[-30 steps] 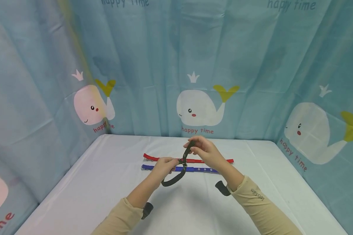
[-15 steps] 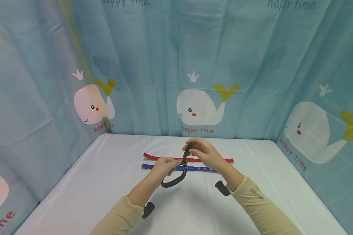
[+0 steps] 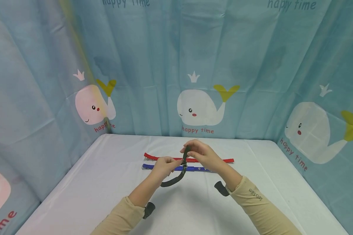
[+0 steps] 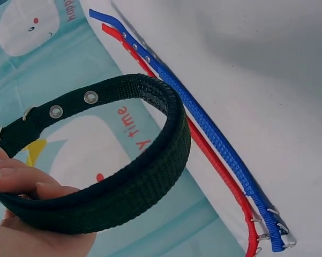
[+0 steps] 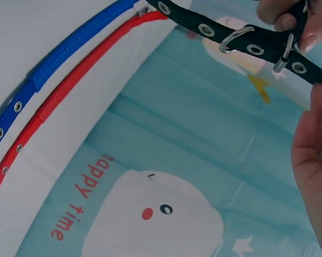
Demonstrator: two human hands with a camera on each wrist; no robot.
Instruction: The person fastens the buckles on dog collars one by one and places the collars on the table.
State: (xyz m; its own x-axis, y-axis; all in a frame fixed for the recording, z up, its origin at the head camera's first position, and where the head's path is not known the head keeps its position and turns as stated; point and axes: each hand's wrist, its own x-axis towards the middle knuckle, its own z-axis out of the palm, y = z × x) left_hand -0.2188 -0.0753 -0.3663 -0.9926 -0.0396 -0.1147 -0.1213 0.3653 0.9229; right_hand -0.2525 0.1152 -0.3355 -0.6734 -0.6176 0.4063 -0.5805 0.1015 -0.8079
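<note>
Head view: a dark collar (image 3: pixel 174 181) held up over the table (image 3: pixel 111 182)

From where I stand, the head view shows the person's left hand (image 3: pixel 164 167) pinching the dark collar near its metal fittings, while the fingers of the right hand (image 3: pixel 202 154) curl onto the strap just above. The rest of the band hangs in a curve below, clear of the table. Behind it, a red collar (image 3: pixel 194 160) and a blue collar (image 3: pixel 191 168) lie side by side, roughly parallel, the blue one nearer the person.

In the left wrist view the band makes a wide loop, and the left fingers are wrapped round its padded part. Two bright eyelets (image 4: pixel 91 97) show on the thinner webbing.

The right wrist view brings the buckle (image 5: pixel 282 60) close, with a D-ring (image 5: pixel 236 33) beside it and eyelets on either side. Fingers nip the strap right by the buckle, and a thumb or fingertip touches it farther along; I can't tell from here how far the strap runs through the frame.

To work this fastening well, I'd judge, the left hand should hold the buckle steady and square, and the right should guide the strap flat and untwisted, minding that the prong doesn't snag an eyelet.
</note>
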